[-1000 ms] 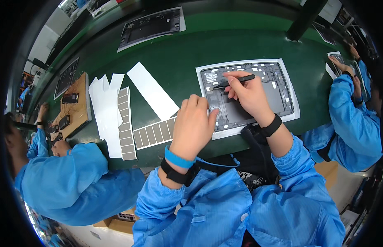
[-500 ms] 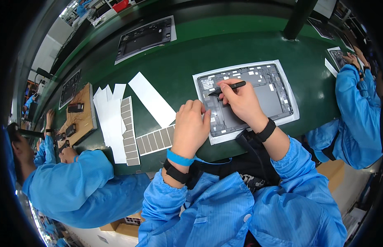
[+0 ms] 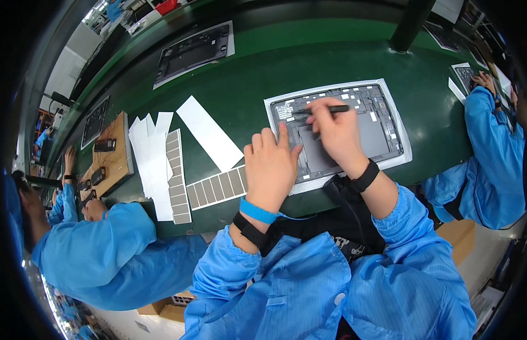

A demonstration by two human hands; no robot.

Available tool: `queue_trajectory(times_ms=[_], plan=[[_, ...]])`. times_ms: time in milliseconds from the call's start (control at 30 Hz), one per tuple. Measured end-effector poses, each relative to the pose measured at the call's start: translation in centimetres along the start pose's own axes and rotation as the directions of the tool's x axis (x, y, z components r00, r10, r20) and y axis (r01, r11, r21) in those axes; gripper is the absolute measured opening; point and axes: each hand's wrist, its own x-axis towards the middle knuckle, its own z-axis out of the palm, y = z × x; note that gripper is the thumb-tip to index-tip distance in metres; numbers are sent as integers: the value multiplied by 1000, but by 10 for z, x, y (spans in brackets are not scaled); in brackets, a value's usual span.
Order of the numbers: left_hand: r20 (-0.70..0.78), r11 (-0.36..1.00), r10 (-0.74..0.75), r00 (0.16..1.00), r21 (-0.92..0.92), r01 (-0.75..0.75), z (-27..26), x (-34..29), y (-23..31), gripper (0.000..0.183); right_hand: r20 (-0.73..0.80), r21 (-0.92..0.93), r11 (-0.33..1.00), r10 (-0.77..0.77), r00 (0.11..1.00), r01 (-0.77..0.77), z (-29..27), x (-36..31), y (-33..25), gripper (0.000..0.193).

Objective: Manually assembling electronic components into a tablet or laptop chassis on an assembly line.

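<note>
A dark grey tablet housing [image 3: 365, 136] lies on a white sheet [image 3: 407, 154] in front of me, with small white pads along its frame. My right hand [image 3: 340, 136] pinches a slim black pen-like tool [image 3: 340, 109] above the housing's upper left part. The tool's tip is blurred, so contact cannot be told. My left hand [image 3: 269, 173] rests at the housing's left edge, index finger stretched onto it and thumb apart, holding nothing. Beside that hand lies a strip of grey rectangular stickers [image 3: 215, 189], its right end hidden behind the hand.
Left of the stickers are a white paper strip [image 3: 209, 133], a pile of white strips [image 3: 153, 164] and another sticker strip [image 3: 177, 181]. A second housing [image 3: 195, 51] lies farther back. A dark post [image 3: 409, 28] rises behind. Co-workers in blue [image 3: 116, 255] sit at both sides.
My left hand has moved slightly right, and its index finger now stretches up onto the housing. My right hand has shifted a little up and right with the tool, which lies flatter.
</note>
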Motion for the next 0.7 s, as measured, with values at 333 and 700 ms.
queue_trajectory(times_ms=[333, 700], plan=[[81, 989, -60, 995, -127, 70, -19, -100, -33, 71, 256, -45, 987, 161, 953, -155, 8, -44, -27, 23], [57, 992, -65, 996, -105, 71, -13, -104, -34, 74, 415, -176, 984, 110, 903, -39, 61, -57, -25, 19]])
